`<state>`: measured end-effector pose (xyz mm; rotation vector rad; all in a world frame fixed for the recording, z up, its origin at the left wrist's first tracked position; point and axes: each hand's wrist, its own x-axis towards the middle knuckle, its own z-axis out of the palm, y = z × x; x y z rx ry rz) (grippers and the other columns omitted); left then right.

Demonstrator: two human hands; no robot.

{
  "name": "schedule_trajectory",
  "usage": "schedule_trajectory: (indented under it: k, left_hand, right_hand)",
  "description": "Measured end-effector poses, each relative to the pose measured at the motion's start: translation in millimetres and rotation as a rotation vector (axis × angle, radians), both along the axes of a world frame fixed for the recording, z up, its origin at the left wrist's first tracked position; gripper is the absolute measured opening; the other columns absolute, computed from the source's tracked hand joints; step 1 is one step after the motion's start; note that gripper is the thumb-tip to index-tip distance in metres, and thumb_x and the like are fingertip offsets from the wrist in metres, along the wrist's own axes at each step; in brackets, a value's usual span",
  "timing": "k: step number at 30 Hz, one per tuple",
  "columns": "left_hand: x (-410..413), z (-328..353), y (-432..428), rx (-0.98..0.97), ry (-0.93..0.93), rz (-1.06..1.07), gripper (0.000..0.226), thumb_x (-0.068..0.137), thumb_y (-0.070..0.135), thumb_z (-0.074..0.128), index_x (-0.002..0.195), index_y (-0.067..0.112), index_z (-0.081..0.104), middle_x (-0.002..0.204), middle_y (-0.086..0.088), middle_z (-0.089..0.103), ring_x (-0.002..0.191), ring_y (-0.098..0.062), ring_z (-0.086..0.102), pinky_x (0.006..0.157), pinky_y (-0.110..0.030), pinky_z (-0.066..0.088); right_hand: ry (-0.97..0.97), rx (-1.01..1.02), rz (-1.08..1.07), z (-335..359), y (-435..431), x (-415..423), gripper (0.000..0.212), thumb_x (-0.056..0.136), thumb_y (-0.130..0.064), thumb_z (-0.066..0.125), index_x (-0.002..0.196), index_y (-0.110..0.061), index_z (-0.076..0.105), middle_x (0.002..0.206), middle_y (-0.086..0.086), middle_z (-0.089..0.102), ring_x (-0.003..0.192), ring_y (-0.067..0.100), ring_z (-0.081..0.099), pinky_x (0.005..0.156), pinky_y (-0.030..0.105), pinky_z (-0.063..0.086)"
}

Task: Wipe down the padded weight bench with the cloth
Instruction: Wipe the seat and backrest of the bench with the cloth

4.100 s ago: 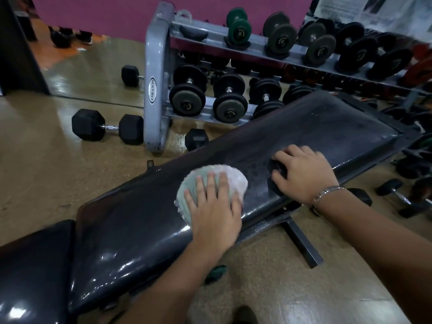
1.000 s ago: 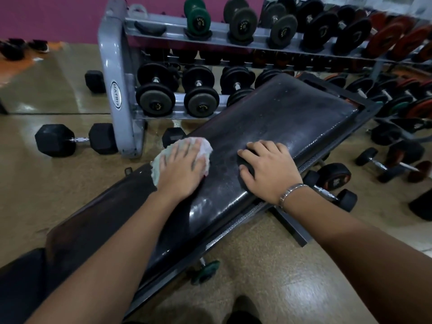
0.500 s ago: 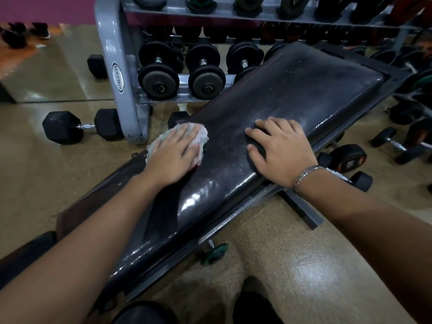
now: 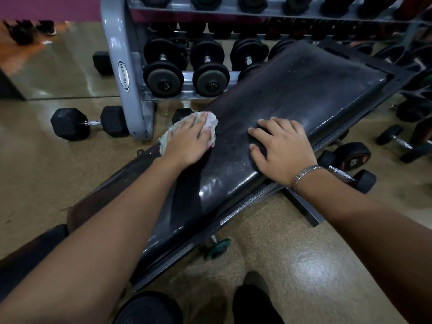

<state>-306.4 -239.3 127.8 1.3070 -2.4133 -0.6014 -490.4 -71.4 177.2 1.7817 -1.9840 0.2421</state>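
Now wiping: left hand (image 4: pixel 187 140) pressing cloth (image 4: pixel 210 121) flat on bench (image 4: pixel 304 85) edge, fingers straight; right hand (image 4: pixel 284 152) lying flat, bracing. Next probably needing sweep up bench.

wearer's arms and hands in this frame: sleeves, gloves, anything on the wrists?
No sleeves in view: the left forearm and right forearm are bare right up to the frame edge. No gloves on the left hand or right hand, and no rings visible. The only item worn is a silver metal link band on the right wrist; the left wrist is bare.
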Motion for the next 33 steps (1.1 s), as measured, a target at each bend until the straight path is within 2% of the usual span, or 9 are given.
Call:
schedule_trajectory:
  k: [3,6,10,14,19,22,26,30,33]
  left_hand:
    - [6,-7,38,-0.088,0.021,-0.098,0.054,0.106,0.056,0.017,0.158,0.048,0.01,0.17,0.012,0.004,0.157,-0.014,-0.003,0.125,-0.049,-0.003]
    - [37,-19,45,-0.15,0.016,-0.19,0.054,0.104,0.059,0.017,0.157,0.052,0.012,0.169,0.015,0.011,0.157,-0.011,0.001,0.125,-0.047,0.0]
    - [24,-11,3,-0.055,0.011,-0.058,0.058,0.101,0.062,0.019,0.157,0.047,0.02,0.169,0.007,0.017,0.156,-0.014,0.008,0.125,-0.053,0.009]
    - [-1,-3,24,-0.036,0.042,-0.013,0.054,0.106,0.054,0.02,0.159,0.045,0.014,0.17,0.01,0.007,0.157,-0.015,-0.001,0.125,-0.05,-0.002]
    - [33,-18,51,-0.126,0.037,-0.177,0.054,0.103,0.06,0.015,0.156,0.053,0.011,0.169,0.017,0.007,0.156,-0.009,-0.003,0.126,-0.045,-0.003]
    - [23,-13,23,-0.087,0.049,-0.097,0.054,0.103,0.06,0.017,0.156,0.051,0.015,0.169,0.014,0.01,0.157,-0.011,0.0,0.126,-0.05,0.003]
    - [-7,-2,10,-0.043,0.064,0.008,0.051,0.106,0.054,0.02,0.157,0.049,0.014,0.169,0.015,0.007,0.157,-0.013,0.0,0.125,-0.048,-0.001]
    - [5,-4,40,-0.121,0.073,-0.151,0.052,0.106,0.054,0.018,0.158,0.049,0.012,0.169,0.018,0.005,0.156,-0.009,-0.005,0.125,-0.044,-0.006]
    - [32,-16,53,-0.17,0.05,-0.287,0.052,0.105,0.054,0.02,0.157,0.049,0.016,0.168,0.019,0.009,0.156,-0.007,-0.004,0.126,-0.046,-0.002]
  right_hand:
    - [-0.01,0.02,0.006,2,0,-1,0.042,0.094,-0.043,0.045,0.125,-0.023,0.064,0.13,0.003,0.062,0.124,0.029,0.052,0.103,0.044,0.035]
    - [-0.013,0.038,-0.002,4,0,-1,0.042,0.094,-0.043,0.045,0.126,-0.023,0.064,0.13,0.003,0.062,0.124,0.029,0.052,0.102,0.045,0.036]
    - [-0.016,0.062,-0.014,5,-1,0,0.042,0.094,-0.044,0.044,0.126,-0.023,0.063,0.131,0.002,0.062,0.124,0.028,0.052,0.102,0.044,0.036]
    - [-0.015,0.075,-0.014,6,1,0,0.043,0.096,-0.043,0.043,0.128,-0.023,0.062,0.132,0.001,0.061,0.127,0.028,0.051,0.103,0.043,0.036]
    - [-0.02,0.046,-0.004,4,1,-3,0.041,0.096,-0.042,0.045,0.127,-0.023,0.063,0.133,0.002,0.062,0.128,0.027,0.051,0.104,0.043,0.037]
    - [-0.025,0.03,0.004,3,0,-3,0.041,0.096,-0.041,0.046,0.127,-0.022,0.064,0.132,0.002,0.062,0.127,0.028,0.051,0.105,0.044,0.036]
    - [-0.035,0.028,-0.009,5,0,0,0.04,0.096,-0.04,0.046,0.127,-0.022,0.064,0.132,0.002,0.063,0.128,0.027,0.051,0.107,0.044,0.036]
    - [-0.034,0.036,-0.005,5,-1,0,0.04,0.096,-0.041,0.047,0.127,-0.023,0.064,0.133,0.002,0.062,0.128,0.027,0.051,0.107,0.045,0.036]
    - [-0.033,0.039,0.007,7,-1,-2,0.04,0.095,-0.042,0.05,0.127,-0.022,0.065,0.132,0.002,0.062,0.127,0.028,0.052,0.105,0.046,0.038]
